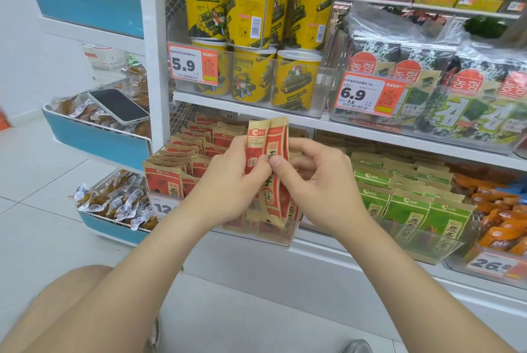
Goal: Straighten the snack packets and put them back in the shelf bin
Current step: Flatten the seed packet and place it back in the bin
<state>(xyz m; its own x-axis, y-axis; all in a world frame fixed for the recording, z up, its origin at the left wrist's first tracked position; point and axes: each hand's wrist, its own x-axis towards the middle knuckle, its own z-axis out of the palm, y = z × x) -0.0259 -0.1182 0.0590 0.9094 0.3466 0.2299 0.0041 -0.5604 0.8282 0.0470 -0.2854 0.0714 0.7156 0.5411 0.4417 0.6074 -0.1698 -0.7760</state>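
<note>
Centrally, we hold a few snack packets (278,136) upright, in front of the lower shelf and just above the shelf bin (265,237). The packets are red and kraft-brown, overlapping one another, with their top edges not level.

Our left hand (231,178) grips the left edge of the bundle, with the fingers curled together round it. Our right hand (322,184) pinches the right side: the thumb (275,164) presses on the front face and the remaining fingers curl behind the bundle.

Container contents, as visible:
- The shelf bin, clear-walled, lower centre: rows of matching red packets (182,153) standing on edge, filling its left and rear parts.
- The clear bin (427,248) just to its right: green packets (410,204) in rows.
- Far right, lower shelf: orange packets (499,210) in a heap.
- The upper shelf, centre: yellow canisters (251,10) stacked in two tiers inside a clear bin (323,87), behind a price tag (192,63) reading 5.9.
- The upper shelf, right: seaweed packs (427,73) in a clear bin, with a tag (368,93) reading 6.9.
- The blue-fronted bin (97,136) at left: wrapped brown snacks, with a phone (118,106) lying flat on top of them.
- The lower blue-fronted bin (111,228) at left: more wrapped snacks (119,201).
</note>
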